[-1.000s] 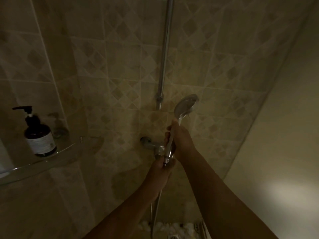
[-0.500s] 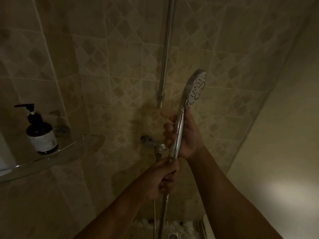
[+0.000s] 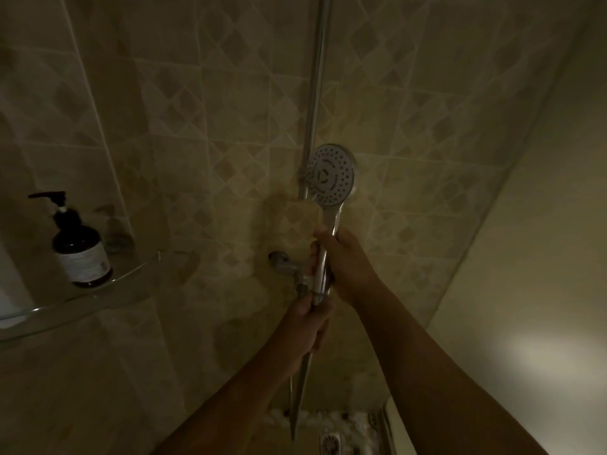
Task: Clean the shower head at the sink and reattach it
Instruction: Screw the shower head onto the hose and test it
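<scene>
In a dim tiled shower I hold a chrome shower head (image 3: 330,174) upright, its round spray face turned toward me. My right hand (image 3: 348,262) is wrapped around the handle just below the head. My left hand (image 3: 310,318) grips the bottom end of the handle where the metal hose (image 3: 300,399) joins it. The hose hangs straight down from there. The head sits just in front of the lower end of the vertical chrome slide rail (image 3: 313,103).
A chrome wall tap (image 3: 284,266) juts out left of my hands. A glass corner shelf (image 3: 75,305) on the left carries a dark pump bottle (image 3: 80,249). A plain wall stands at the right. Pebble floor and a drain (image 3: 330,443) lie below.
The shower head has turned from side-on until its spray face points at me. My hands keep their grips on the handle and the hose joint.
</scene>
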The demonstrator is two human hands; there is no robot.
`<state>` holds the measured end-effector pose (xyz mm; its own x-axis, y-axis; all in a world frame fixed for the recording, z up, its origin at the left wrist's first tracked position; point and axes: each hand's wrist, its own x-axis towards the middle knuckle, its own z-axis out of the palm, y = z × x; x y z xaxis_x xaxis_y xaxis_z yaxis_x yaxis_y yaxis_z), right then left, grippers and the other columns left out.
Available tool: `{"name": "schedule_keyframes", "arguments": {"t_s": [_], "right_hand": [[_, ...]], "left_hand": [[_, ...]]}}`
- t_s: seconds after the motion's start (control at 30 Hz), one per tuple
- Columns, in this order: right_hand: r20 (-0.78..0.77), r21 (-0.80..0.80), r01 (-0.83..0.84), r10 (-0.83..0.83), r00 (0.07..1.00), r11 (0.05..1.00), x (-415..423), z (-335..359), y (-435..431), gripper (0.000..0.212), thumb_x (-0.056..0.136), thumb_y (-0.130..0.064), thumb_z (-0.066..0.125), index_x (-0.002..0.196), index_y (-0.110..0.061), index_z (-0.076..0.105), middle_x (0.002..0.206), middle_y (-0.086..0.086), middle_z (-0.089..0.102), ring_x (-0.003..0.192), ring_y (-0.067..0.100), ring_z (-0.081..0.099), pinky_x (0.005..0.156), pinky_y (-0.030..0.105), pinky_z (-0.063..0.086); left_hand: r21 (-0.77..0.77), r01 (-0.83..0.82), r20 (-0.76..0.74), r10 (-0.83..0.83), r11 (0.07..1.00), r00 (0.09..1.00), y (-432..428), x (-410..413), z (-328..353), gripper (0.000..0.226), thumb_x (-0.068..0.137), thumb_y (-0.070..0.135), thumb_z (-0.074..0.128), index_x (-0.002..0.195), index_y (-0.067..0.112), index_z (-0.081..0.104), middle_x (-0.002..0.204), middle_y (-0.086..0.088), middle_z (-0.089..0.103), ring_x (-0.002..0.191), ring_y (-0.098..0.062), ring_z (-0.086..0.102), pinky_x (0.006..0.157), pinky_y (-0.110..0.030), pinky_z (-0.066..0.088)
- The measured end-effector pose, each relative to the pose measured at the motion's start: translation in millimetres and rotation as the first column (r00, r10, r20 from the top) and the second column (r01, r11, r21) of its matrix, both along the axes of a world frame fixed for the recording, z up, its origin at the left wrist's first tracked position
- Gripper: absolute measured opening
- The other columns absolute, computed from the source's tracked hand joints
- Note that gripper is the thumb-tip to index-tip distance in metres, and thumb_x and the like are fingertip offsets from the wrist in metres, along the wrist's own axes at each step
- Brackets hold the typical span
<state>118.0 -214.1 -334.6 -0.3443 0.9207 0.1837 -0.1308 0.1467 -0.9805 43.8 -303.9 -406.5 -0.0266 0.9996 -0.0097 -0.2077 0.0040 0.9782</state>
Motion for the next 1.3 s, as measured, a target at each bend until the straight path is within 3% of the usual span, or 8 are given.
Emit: {"name": "schedule_keyframes", "arguments": {"t_s": [0.13,0.3,0.47,0.6,0.7,0.83,1.07,1.3], "right_hand": [[-0.356,-0.249,-0.418,0.319,0.878,0.874,12,19,-4,0.049,0.101,-0.053,0.039,0.104,-0.01,0.062,0.081,0.009,0.061,0.066,0.02,0.06,0.062,0.035,0.056],[-0.507,-0.215,-0.651,0.487,0.711,0.728,17,28,-4,0.074,0.093,-0.069,0.026,0.123,-0.009,0.059,0.095,0.011,0.068,0.08,0.023,0.066,0.078,0.042,0.056],[-0.534,-0.196,-0.655,0.481,0.695,0.73,14,21,-3,0.058,0.094,-0.058,0.035,0.116,-0.012,0.063,0.068,0.002,0.056,0.057,0.012,0.055,0.06,0.031,0.054],[-0.304,-0.273,-0.379,0.295,0.906,0.884,9,16,1,0.037,0.098,-0.045,0.05,0.105,-0.011,0.062,0.068,0.004,0.057,0.058,0.015,0.056,0.056,0.029,0.052],[-0.23,-0.265,-0.134,0.073,0.971,0.955,1,3,2,0.022,0.101,-0.023,0.052,0.115,-0.007,0.056,0.071,0.009,0.058,0.063,0.021,0.057,0.064,0.036,0.051],[-0.172,-0.239,0.004,-0.046,0.984,0.971,3,-5,-3,0.022,0.1,-0.018,0.053,0.117,-0.005,0.057,0.077,0.013,0.059,0.068,0.024,0.06,0.075,0.045,0.051],[-0.52,-0.285,-0.464,0.271,0.81,0.839,23,12,-12,0.038,0.104,-0.036,0.039,0.128,-0.013,0.058,0.103,0.014,0.067,0.088,0.025,0.069,0.079,0.039,0.059],[-0.559,-0.163,-0.698,0.518,0.648,0.697,27,23,-11,0.056,0.1,-0.047,0.028,0.144,-0.016,0.042,0.135,0.014,0.059,0.118,0.028,0.061,0.104,0.048,0.043]], "left_hand": [[0.041,0.174,0.218,-0.179,0.984,0.96,-2,-10,7,0.024,0.089,0.033,0.065,0.08,0.02,0.047,0.058,0.008,0.032,0.044,-0.003,0.027,0.037,-0.017,0.023],[0.063,0.439,0.364,-0.43,0.897,0.826,-6,-13,15,0.046,0.073,0.045,0.081,0.078,0.017,0.045,0.057,0.004,0.025,0.037,-0.003,0.023,0.037,-0.016,0.024],[0.064,0.457,0.357,-0.448,0.887,0.82,-7,-13,14,0.044,0.077,0.046,0.077,0.08,0.018,0.044,0.059,0.003,0.022,0.037,-0.003,0.024,0.038,-0.016,0.023],[-0.045,0.189,0.263,-0.171,0.981,0.95,-5,-6,7,0.025,0.093,0.034,0.063,0.082,0.02,0.045,0.057,0.007,0.031,0.04,-0.003,0.025,0.036,-0.017,0.022],[-0.052,-0.014,0.088,0.019,0.999,0.996,-1,-2,3,0.015,0.1,0.018,0.051,0.086,0.018,0.047,0.052,0.009,0.034,0.039,-0.004,0.027,0.036,-0.018,0.021],[-0.026,-0.098,-0.104,0.094,0.995,0.99,-1,2,1,0.016,0.101,0.016,0.052,0.085,0.017,0.05,0.047,0.01,0.036,0.037,-0.005,0.027,0.037,-0.02,0.021],[0.027,0.13,0.207,-0.133,0.991,0.969,-9,0,12,0.015,0.096,0.028,0.058,0.086,0.021,0.05,0.058,0.006,0.028,0.043,-0.004,0.026,0.041,-0.02,0.02],[0.121,0.508,0.409,-0.509,0.853,0.757,-14,-8,21,0.044,0.08,0.041,0.076,0.077,0.018,0.038,0.058,0.003,0.021,0.037,-0.003,0.027,0.039,-0.015,0.03]]}}
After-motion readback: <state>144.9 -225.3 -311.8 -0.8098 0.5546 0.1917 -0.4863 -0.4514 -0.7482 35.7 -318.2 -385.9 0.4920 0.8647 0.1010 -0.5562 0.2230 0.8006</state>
